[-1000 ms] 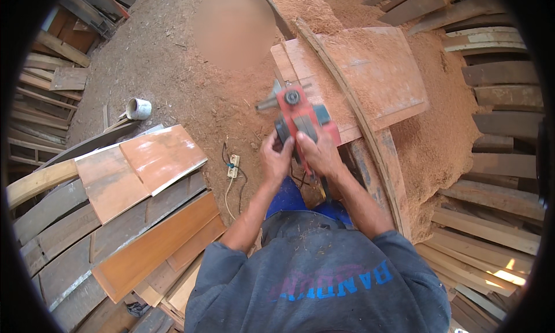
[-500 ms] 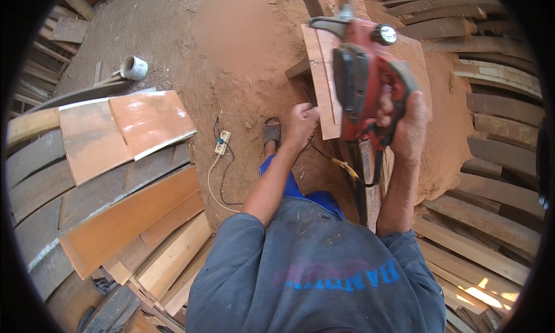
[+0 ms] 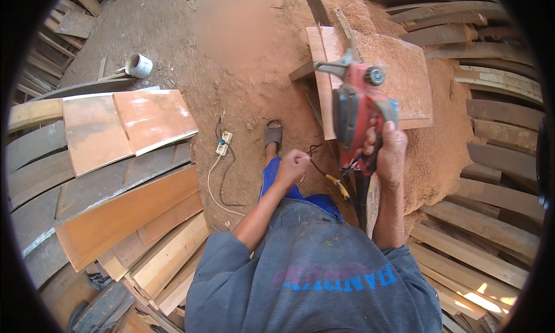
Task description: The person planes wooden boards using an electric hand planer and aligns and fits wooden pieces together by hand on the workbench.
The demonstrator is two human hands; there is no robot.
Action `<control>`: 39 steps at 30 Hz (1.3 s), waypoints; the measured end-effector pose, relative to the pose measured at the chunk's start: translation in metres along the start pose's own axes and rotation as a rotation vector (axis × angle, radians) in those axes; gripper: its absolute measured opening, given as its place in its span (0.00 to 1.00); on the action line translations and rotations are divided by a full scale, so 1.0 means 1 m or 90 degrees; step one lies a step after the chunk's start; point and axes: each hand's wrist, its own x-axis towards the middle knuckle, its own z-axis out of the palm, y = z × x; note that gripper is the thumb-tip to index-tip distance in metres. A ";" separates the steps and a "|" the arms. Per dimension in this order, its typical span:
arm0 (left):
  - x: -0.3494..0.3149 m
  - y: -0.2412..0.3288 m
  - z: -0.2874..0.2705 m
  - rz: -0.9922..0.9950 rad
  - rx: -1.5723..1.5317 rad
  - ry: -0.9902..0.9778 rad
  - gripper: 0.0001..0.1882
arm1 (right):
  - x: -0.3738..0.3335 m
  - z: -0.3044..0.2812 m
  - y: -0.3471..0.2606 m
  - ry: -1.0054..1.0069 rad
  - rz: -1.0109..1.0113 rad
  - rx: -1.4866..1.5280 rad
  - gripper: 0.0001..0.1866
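Red and black power planer point(image 3: 359, 113)

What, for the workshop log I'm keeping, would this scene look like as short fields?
Right hand: grips the red-and-black handheld power planer
Left hand: curled, off the planer; whether it holds anything is unclear
Nearby: flat reddish-brown wooden panel, partly covered with sawdust
On ground: cream rectangular power strip
Left side: long, flat orange-brown wooden board

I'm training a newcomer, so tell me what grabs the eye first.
The red power tool, gripped in the right hand right of centre, would likely draw the eye first. Next come the reddish sawdust heaped farther right and two orange-brown panels on stacked boards at left.
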 end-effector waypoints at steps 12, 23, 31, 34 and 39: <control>-0.049 0.081 -0.004 0.180 0.056 0.138 0.40 | -0.044 0.006 0.088 -0.133 0.026 -0.113 0.26; 0.006 0.097 0.007 0.183 0.188 0.167 0.32 | -0.001 0.020 0.086 -0.120 0.049 -0.188 0.26; 0.106 0.141 -0.015 0.166 0.027 0.186 0.28 | 0.099 0.059 0.063 -0.087 -0.028 -0.297 0.25; 0.143 0.153 -0.023 0.208 -0.045 0.160 0.27 | 0.136 0.070 0.057 -0.082 -0.056 -0.322 0.26; 0.215 0.189 -0.051 0.226 0.082 0.186 0.22 | 0.199 0.098 0.024 -0.119 -0.169 -0.423 0.23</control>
